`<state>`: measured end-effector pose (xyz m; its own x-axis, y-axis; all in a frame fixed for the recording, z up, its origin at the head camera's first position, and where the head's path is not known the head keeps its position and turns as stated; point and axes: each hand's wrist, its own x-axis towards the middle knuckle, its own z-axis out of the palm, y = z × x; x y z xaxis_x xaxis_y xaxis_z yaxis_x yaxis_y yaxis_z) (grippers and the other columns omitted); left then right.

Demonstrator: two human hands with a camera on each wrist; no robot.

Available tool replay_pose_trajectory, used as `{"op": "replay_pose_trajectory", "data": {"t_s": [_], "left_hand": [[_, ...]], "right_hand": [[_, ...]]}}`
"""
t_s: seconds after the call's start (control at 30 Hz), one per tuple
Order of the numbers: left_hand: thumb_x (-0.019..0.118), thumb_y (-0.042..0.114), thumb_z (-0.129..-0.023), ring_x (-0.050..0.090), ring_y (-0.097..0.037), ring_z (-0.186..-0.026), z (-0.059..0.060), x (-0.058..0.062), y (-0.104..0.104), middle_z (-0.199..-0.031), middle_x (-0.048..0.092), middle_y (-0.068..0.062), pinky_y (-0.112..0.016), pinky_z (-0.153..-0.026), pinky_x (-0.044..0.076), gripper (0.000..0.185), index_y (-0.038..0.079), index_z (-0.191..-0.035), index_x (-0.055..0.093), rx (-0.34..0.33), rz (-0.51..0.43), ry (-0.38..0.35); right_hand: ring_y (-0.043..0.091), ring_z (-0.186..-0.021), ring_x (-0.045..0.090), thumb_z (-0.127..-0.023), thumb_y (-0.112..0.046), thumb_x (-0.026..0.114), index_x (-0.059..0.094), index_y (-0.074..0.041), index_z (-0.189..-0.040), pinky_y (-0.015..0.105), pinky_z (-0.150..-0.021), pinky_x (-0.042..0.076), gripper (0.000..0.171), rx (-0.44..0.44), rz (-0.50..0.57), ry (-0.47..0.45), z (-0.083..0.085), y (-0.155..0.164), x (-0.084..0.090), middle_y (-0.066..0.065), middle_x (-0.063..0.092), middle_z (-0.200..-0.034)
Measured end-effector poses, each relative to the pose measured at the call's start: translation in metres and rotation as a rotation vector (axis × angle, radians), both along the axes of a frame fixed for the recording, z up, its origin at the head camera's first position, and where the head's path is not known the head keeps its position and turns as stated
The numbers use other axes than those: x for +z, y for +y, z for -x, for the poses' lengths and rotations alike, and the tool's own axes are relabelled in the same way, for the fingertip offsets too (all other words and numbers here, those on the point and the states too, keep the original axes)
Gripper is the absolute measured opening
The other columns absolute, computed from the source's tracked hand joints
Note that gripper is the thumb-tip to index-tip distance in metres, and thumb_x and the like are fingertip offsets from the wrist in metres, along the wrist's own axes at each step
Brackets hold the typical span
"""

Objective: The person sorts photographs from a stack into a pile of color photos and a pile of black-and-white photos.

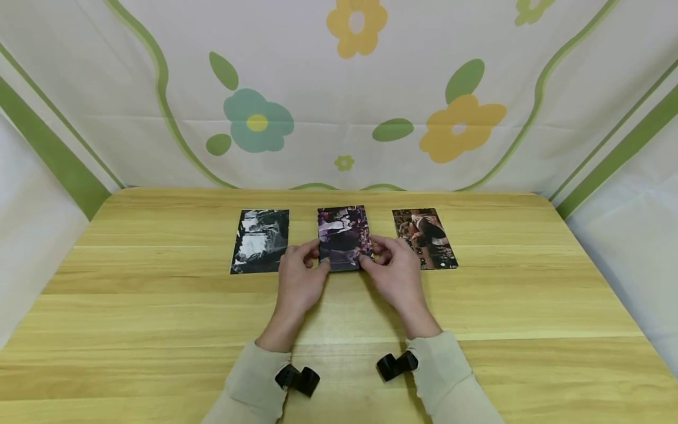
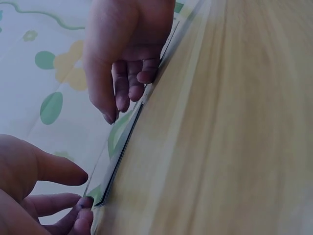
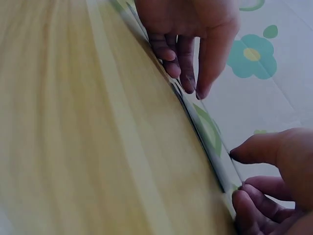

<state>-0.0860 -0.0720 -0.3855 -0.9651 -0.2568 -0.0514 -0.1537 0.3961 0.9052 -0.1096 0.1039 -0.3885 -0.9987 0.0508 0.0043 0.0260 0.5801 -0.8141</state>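
Between my two hands is a glossy photo card (image 1: 341, 235) with a purple, crowded picture. My left hand (image 1: 303, 274) holds its left side, the thumb at the near left corner. On the opposite side my right hand (image 1: 396, 271) grips it the same way, thumb at the near right corner. Seen almost edge-on in the left wrist view, the card (image 2: 121, 155) shows a dark near edge that looks doubled. Whether more than one card is there, I cannot tell. Fingertips under or behind the card are partly hidden.
A black-and-white photo card (image 1: 259, 241) lies to the left, and a brownish photo card (image 1: 426, 235) to the right, partly behind my right hand. All are on a wooden table (image 1: 159, 330). A flowered cloth (image 1: 339, 106) hangs behind the table's far edge.
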Motion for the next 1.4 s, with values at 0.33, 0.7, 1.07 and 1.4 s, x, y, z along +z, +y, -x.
{"op": "replay_pose_trajectory", "data": {"t_s": [0.33,0.7,1.07,1.4], "left_hand": [[0.069,-0.003,-0.097,0.07,-0.03,-0.112,-0.006,0.018,-0.002,-0.123,0.067,-0.018,-0.036,-0.089,0.061,0.05,0.004,-0.146,0.066,0.021,-0.196,0.002],[0.069,-0.003,-0.097,0.069,-0.026,-0.111,-0.009,0.037,-0.009,-0.128,0.065,-0.016,-0.034,-0.087,0.062,0.052,0.008,-0.147,0.065,0.025,-0.315,-0.027],[0.066,-0.003,-0.097,0.062,-0.024,-0.108,-0.007,0.036,-0.026,-0.13,0.065,-0.017,-0.016,-0.075,0.05,0.048,0.006,-0.144,0.067,0.131,-0.235,-0.023],[0.064,0.004,-0.098,0.054,-0.018,-0.101,-0.008,0.029,-0.062,-0.127,0.06,-0.017,-0.015,-0.075,0.042,0.042,0.002,-0.14,0.07,0.337,-0.094,0.034]], "right_hand": [[0.022,-0.098,0.069,-0.092,-0.02,0.084,0.07,-0.014,-0.141,0.03,-0.079,0.056,0.051,-0.005,0.055,-0.001,-0.003,0.002,0.017,0.009,0.07,-0.118],[0.022,-0.097,0.069,-0.092,-0.021,0.084,0.072,-0.016,-0.138,0.029,-0.079,0.056,0.048,-0.007,0.109,0.045,-0.007,0.0,0.032,0.008,0.072,-0.118],[0.02,-0.094,0.067,-0.091,-0.017,0.085,0.072,-0.013,-0.137,0.031,-0.078,0.056,0.048,0.044,0.178,0.007,-0.006,-0.025,0.033,0.009,0.073,-0.117],[0.013,-0.081,0.064,-0.09,-0.01,0.082,0.069,-0.004,-0.14,0.024,-0.07,0.057,0.052,0.185,0.169,0.056,-0.011,-0.081,0.023,0.011,0.072,-0.114]]}}
